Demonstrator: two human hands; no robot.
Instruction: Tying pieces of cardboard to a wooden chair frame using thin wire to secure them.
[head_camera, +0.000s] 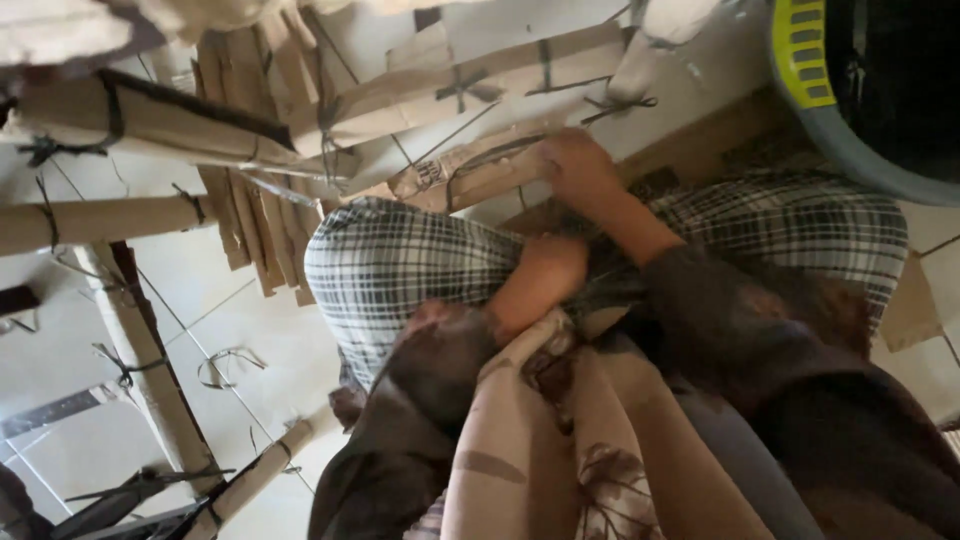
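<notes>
Two hands over lap: right hand grasping cardboard bundle, long axis leftward; left hand nearer body, grip unclear.

Pale tiled floor strewn with tied cardboard rolls, a grey-green plastic basket beside them.

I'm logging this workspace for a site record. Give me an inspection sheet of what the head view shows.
Surface: pale tiled floor.
Job's things: cardboard bundle tied with dark strap, on the checked lap.
Clutter: rolled cardboard tubes, flat cardboard strips, loose strap loops.
Grippers: right hand grips the bundle's end; left hand rests on the lap, fingers hidden.
Cables: nothing seen.
Surroundings: grey basket with yellow-green rim.
</notes>
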